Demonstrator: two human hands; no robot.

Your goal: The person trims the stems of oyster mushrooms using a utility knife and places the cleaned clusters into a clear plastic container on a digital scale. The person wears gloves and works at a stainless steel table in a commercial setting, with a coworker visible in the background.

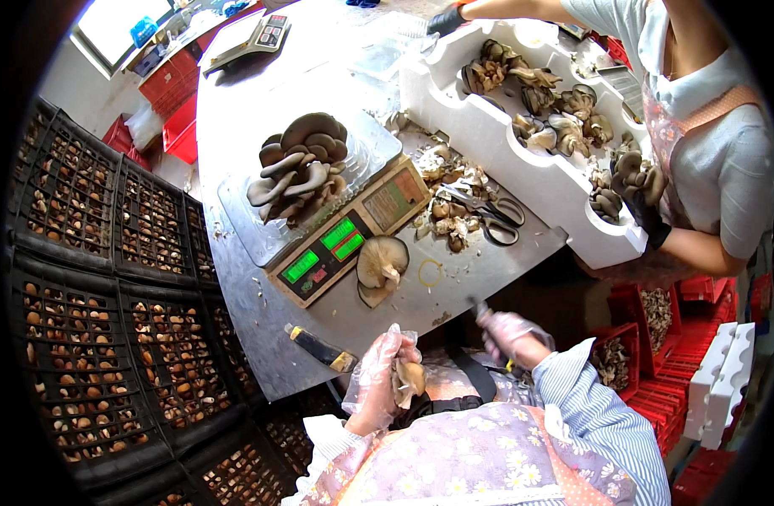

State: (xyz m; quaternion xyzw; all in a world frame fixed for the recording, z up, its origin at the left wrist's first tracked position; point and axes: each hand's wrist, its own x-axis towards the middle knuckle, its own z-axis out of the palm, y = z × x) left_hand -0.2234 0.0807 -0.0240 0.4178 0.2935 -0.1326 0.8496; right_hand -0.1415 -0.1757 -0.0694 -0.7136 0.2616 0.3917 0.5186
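Note:
My left hand (380, 373), in a clear plastic glove, grips an oyster mushroom (408, 382) at the table's near edge. In my right hand (513, 338), gloved too, is a tool with a dark tip (474, 302), probably a knife; its form is blurred. A cluster of oyster mushrooms (304, 166) rests in a clear plastic tray on the digital scale (352, 231), whose display is lit. One loose mushroom (382, 264) lies against the scale's front, left of a yellow rubber band (430, 272). Black-handled scissors (497, 218) lie on mushroom trimmings (453, 231). A black and yellow utility knife (320, 348) lies near my left hand.
A white foam box (488, 136) of oyster mushrooms stands at the right, with a co-worker's black-gloved hand (646, 218) beside it holding mushrooms. Black crates (118, 278) of small brown mushrooms are stacked left. Red crates (665, 373) stand lower right. Another scale (247, 38) sits at the back.

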